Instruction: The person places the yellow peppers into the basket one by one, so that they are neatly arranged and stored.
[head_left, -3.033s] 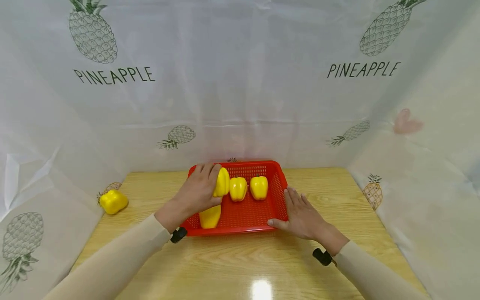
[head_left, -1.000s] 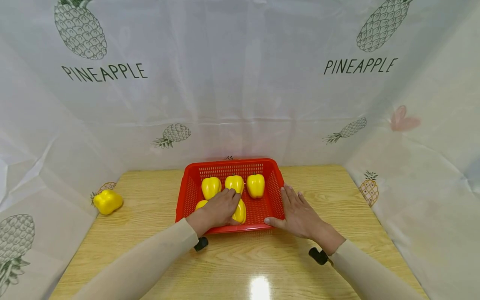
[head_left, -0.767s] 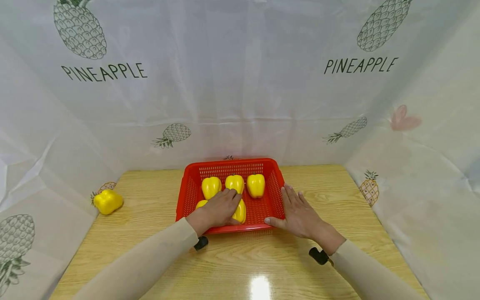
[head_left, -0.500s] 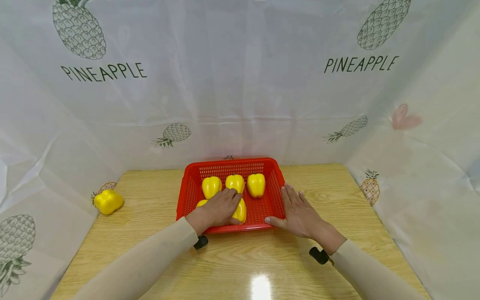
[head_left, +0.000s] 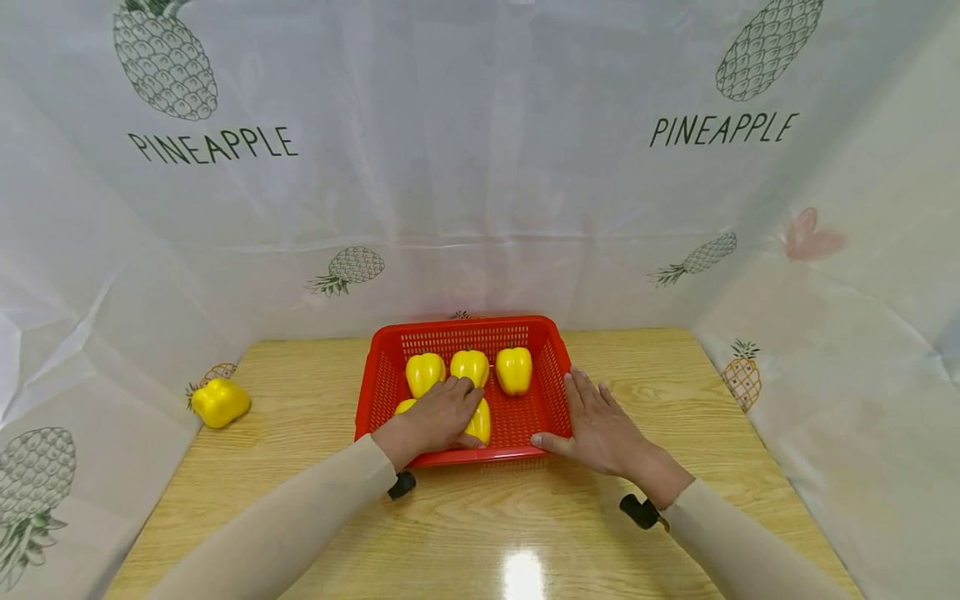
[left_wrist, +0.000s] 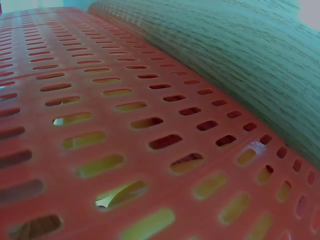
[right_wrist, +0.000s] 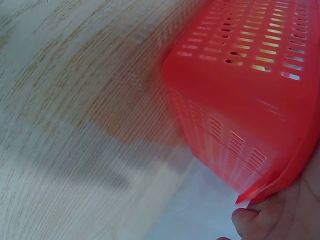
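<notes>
In the head view, a red plastic basket [head_left: 450, 458] with slotted walls stands on the table. My left hand [head_left: 438, 414] is inside its front part, fingers curled over a yellow bell pepper [head_left: 480, 423] whose left side the hand hides. Another yellow pepper [head_left: 406, 406] shows partly behind that hand. Along the back lie a left pepper [head_left: 425, 374], a middle pepper [head_left: 468, 367] and a right pepper [head_left: 513, 371]. My right hand [head_left: 603, 429] rests with straight fingers along the basket's right rim, thumb over the front corner. The left wrist view shows the slotted front wall [left_wrist: 115, 150] with yellow behind it.
A lone yellow pepper [head_left: 221, 403] lies on the wooden table [head_left: 465, 533] at its left edge. White sheeting [head_left: 480, 167] printed with pineapples hangs at the back and both sides.
Since three seconds ago my left hand has let go of the back-left pepper and moved right and nearer, onto a front pepper. Over the last second both hands have stayed nearly still.
</notes>
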